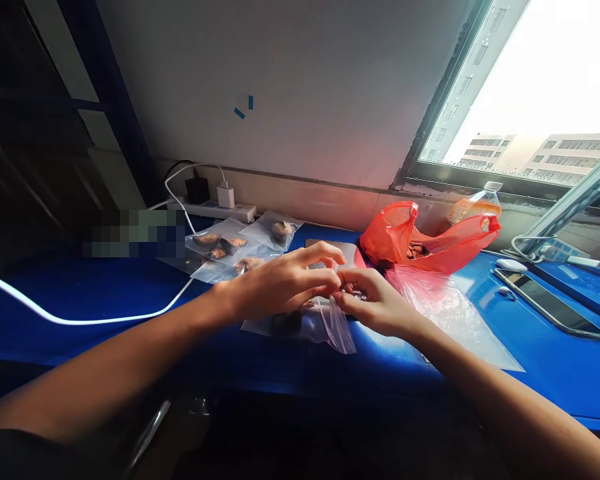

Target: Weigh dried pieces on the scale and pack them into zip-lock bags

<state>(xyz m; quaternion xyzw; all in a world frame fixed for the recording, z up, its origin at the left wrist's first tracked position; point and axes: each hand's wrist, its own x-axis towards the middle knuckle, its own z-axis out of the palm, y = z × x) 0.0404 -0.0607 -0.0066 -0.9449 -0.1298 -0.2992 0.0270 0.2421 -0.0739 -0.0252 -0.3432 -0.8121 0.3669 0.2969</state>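
My left hand (pixel 285 283) and my right hand (pixel 375 303) meet over the blue table (pixel 105 293), fingertips pinched together on the mouth of a small clear zip bag (pixel 325 323). The bag lies on the table under my hands and holds something dark. Behind my left hand lie several filled clear bags (pixel 230 247), each with a brown lump inside. To the right of my hands stands an open red plastic bag (pixel 420 243) with brown pieces in it, and a stack of empty clear bags (pixel 450 307) lies in front of it.
A white power strip (pixel 215 208) with chargers sits by the wall, and its white cable (pixel 80 319) runs across the table's left side. A phone (pixel 550 303) lies at the right. A plastic bottle (pixel 473 205) stands under the window. A grey flat pad (pixel 347 252) lies behind my hands.
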